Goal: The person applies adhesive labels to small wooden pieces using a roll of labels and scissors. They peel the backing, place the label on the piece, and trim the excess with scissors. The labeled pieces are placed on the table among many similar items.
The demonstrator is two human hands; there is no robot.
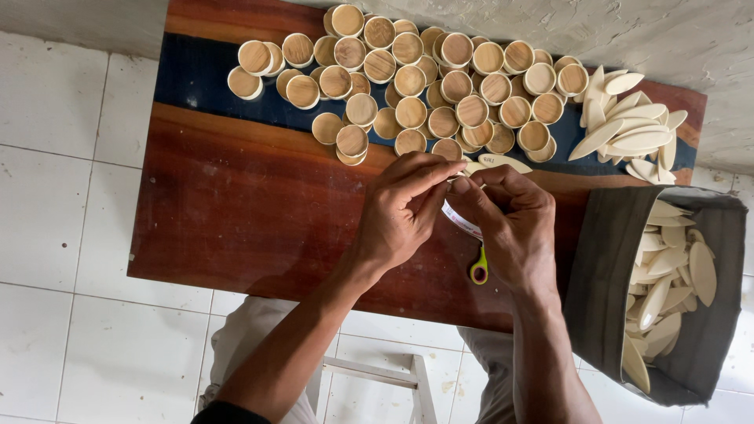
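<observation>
My left hand (400, 208) and my right hand (510, 224) meet over the middle of a reddish wooden table (236, 212). Between their fingertips they pinch a small white roll of tape (458, 219), mostly hidden by the fingers. Under my right hand lie scissors with a yellow-green handle loop (479, 272). Just beyond the hands sits a heap of several round wooden discs with pale rims (416, 78). A single pale oval wooden piece (503, 162) lies by my right fingertips.
A pile of pale oval wooden pieces (628, 126) rests at the table's far right. A dark cloth bag (605, 283) full of the same pieces stands at the right. White floor tiles (55, 235) surround the table; a white stool frame (377, 373) is below.
</observation>
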